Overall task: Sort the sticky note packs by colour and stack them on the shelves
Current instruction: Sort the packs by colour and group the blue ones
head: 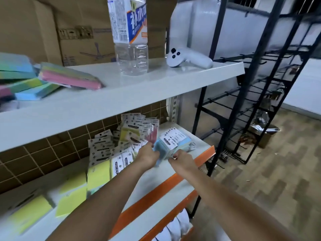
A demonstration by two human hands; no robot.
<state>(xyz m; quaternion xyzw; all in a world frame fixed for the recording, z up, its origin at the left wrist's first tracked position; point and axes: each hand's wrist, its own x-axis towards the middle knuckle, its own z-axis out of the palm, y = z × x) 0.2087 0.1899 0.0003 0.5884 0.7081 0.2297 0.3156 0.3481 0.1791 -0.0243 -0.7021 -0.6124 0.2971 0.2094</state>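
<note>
Both of my hands reach onto the middle shelf (pixel 199 145). My left hand (pixel 147 156) and my right hand (pixel 180 158) together grip a stack of blue sticky note packs (pixel 164 145) with white header cards, held just above the shelf near its right end. Behind it lies a jumbled pile of mixed packs (pixel 125 136), yellow, pink and white-carded. A row of yellow packs (pixel 98 173) stands to the left along the shelf, more yellow ones (pixel 73 193) blurred further left. A few blue-green packs (pixel 185 141) lie right of the held stack.
The top shelf (pixel 156 87) carries a clear water bottle (pixel 130 35), a white handheld controller (pixel 187 60), multicolour note pads (pixel 69 77) and cardboard boxes (pixel 78 28) behind. A black wire display rack (pixel 251 84) stands to the right on the wood-pattern floor.
</note>
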